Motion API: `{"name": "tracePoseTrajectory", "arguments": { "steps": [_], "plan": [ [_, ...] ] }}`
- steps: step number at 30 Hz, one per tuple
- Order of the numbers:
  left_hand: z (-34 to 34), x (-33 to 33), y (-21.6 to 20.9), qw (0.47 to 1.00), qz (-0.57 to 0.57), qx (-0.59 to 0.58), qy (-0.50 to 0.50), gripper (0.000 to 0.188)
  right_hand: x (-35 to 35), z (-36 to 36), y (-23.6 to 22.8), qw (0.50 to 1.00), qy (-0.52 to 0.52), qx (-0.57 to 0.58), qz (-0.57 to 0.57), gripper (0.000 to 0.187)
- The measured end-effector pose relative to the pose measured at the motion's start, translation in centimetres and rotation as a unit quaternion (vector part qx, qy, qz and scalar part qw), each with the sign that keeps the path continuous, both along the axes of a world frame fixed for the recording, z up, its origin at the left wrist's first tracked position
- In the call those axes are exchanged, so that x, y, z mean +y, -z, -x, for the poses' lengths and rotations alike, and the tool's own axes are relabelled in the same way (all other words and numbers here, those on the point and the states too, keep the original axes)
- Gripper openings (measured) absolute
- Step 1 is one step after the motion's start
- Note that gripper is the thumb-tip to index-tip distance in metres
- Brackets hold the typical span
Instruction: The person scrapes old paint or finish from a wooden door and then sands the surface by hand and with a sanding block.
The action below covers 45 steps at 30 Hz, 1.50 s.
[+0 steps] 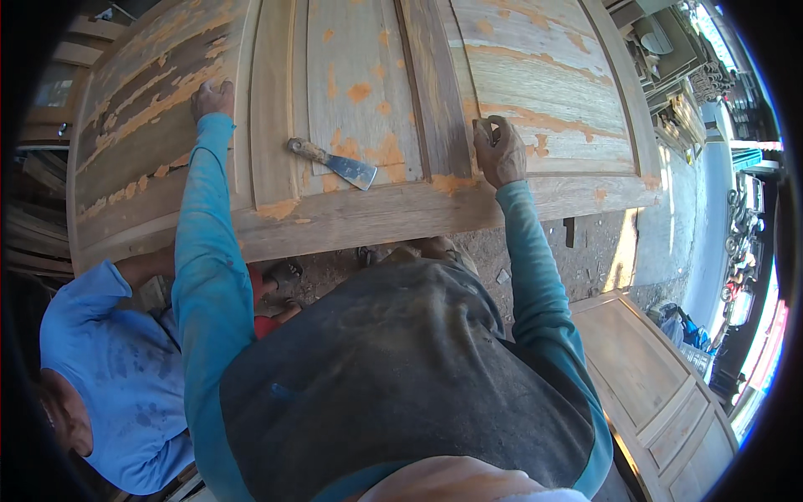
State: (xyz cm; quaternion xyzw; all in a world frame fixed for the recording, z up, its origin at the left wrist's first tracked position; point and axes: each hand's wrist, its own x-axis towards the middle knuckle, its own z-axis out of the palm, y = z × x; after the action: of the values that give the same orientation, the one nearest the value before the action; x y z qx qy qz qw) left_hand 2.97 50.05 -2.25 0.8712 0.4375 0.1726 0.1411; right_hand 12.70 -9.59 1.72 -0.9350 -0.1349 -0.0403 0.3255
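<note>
A wooden panelled door [368,209] lies flat in front of me, with orange filler [359,92] spread in patches and streaks over its panels. My left hand [214,99] is closed and rests on the left panel beside the long filler streaks. At the lower left edge of the right panel, my right hand [500,151] is curled with thumb and fingers drawn together. Whatever either hand grips cannot be made out. Between the hands lies a putty knife [333,163] with a worn wooden handle and a metal blade; neither hand touches it.
Another person in a light blue shirt [117,368] is close by at my left. A second panelled door [644,360] leans at the lower right. Stacked wood pieces [682,117] stand at the far right, and bags [682,326] sit on the ground.
</note>
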Motion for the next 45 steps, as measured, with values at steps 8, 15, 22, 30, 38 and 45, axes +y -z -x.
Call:
{"name": "tracePoseTrajectory", "arguments": {
  "steps": [8, 15, 22, 30, 38, 45],
  "plan": [
    [0.4, -4.5, 2.9, 0.987, -0.125, 0.055, -0.081, 0.072, 3.3, -1.6, 1.9, 0.994, -0.004, -0.069, 0.087, 0.032],
    [0.5, -3.2, 3.6, 0.984, -0.153, 0.053, -0.072, 0.074, 10.3, -14.3, 2.3, 0.995, -0.013, -0.074, 0.073, 0.033],
    [1.6, -1.9, 4.8, 0.984, -0.158, 0.03, -0.079, 0.076, 3.5, -2.2, 1.6, 0.999, -0.028, 0.003, 0.03, 0.024],
    [0.8, -1.2, 5.1, 0.985, -0.141, 0.061, -0.077, 0.078, 8.7, -12.0, 2.0, 0.995, -0.031, -0.085, 0.053, 0.022],
    [1.5, -1.7, 4.6, 0.983, -0.149, 0.053, -0.091, 0.079, 3.4, -2.3, 2.1, 0.996, -0.037, -0.042, 0.066, 0.022],
    [0.1, 0.1, 6.4, 0.985, -0.148, 0.049, -0.069, 0.082, 10.2, -16.6, 2.3, 0.986, -0.04, -0.107, 0.119, 0.026]
  ]
}}
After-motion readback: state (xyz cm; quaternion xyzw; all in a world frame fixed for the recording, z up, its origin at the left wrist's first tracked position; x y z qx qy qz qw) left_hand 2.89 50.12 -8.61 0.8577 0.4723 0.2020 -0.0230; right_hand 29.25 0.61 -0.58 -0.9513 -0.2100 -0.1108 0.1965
